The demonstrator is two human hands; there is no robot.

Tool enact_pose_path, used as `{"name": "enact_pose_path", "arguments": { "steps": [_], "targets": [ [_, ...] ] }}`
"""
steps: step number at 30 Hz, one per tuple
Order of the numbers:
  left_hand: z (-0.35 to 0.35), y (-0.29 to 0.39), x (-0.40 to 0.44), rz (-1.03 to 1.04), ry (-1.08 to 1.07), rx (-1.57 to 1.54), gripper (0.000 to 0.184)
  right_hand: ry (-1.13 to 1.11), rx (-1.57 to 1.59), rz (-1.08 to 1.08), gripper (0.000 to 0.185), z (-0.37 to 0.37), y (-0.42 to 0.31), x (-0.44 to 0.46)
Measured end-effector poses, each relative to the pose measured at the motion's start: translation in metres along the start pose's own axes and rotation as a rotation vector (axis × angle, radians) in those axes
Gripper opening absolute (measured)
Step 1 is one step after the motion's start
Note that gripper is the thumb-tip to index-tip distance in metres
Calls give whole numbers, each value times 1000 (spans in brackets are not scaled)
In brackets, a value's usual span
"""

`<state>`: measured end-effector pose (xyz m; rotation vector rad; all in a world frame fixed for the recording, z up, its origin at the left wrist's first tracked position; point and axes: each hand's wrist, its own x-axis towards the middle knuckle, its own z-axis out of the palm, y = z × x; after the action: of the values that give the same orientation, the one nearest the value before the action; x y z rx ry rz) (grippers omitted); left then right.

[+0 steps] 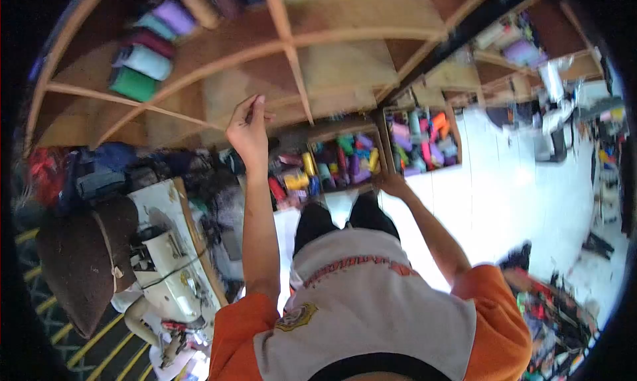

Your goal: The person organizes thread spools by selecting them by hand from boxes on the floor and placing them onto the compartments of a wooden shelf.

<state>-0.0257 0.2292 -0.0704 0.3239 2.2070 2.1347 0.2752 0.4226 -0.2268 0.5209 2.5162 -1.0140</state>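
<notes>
My left hand (pixel 249 130) is raised in front of the wooden shelf (pixel 292 46). Its fingers are curled in with thumb and fingertips together; anything between them is too small or hidden to make out. Lower down, my right hand (pixel 394 185) is beside the near corner of a box of thread spools (pixel 342 162). Its fingers look dark and blurred there, and whether they touch the box cannot be seen. A second box of colourful spools (pixel 424 139) lies just to the right of the first.
Thread cones (pixel 147 61) stand in the upper left shelf compartments. A sewing machine (pixel 169 271) sits on a table at the left, with dark brown cloth (pixel 83 261) beside it. White tiled floor (pixel 507 182) extends right, and a heap of mixed items (pixel 554 321) lies lower right.
</notes>
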Motion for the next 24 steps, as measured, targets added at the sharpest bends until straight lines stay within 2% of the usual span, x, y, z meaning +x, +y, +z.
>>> {"name": "enact_pose_path", "arguments": {
  "steps": [1,2,3,4,5,6,7,9,12,13,15,16,17,19,21,24],
  "targets": [
    [5,-16,-23,-82,-73,53,21,31,-299,-235,27,22,38,-1],
    [13,-29,-50,-226,-174,40,21,-3,-46,-38,28,52,77,2],
    [12,-58,-72,-199,-336,215,21,-24,198,155,30,75,107,5],
    [15,-103,-97,-240,-380,153,23,-66,117,237,32,70,111,6],
    [23,-116,-118,-310,-441,237,23,-116,37,319,34,67,108,2],
    [20,-162,-137,-208,-552,466,22,-147,15,403,35,79,120,5],
    [23,-202,-156,-337,-625,499,25,-115,29,415,36,105,151,11],
    [42,-265,-186,-540,-617,371,29,-77,68,518,38,117,166,29],
    [79,-345,-202,-393,-722,746,41,163,254,458,35,161,213,79],
    [87,-377,-210,-301,-693,822,49,161,406,525,39,188,235,95],
    [108,-441,-215,-89,-629,963,66,169,730,631,51,223,257,132],
    [116,-454,-216,-82,-668,1059,74,178,898,679,59,233,259,145],
    [128,-456,-211,-71,-702,1152,82,181,1087,704,69,206,229,153],
    [146,-461,-193,-87,-789,1314,95,242,1028,755,89,216,214,185],
    [156,-470,-181,-152,-913,1445,103,342,527,796,108,265,227,218],
    [136,-508,-172,-124,-913,1205,102,558,837,977,124,280,215,233]
  ]
}}
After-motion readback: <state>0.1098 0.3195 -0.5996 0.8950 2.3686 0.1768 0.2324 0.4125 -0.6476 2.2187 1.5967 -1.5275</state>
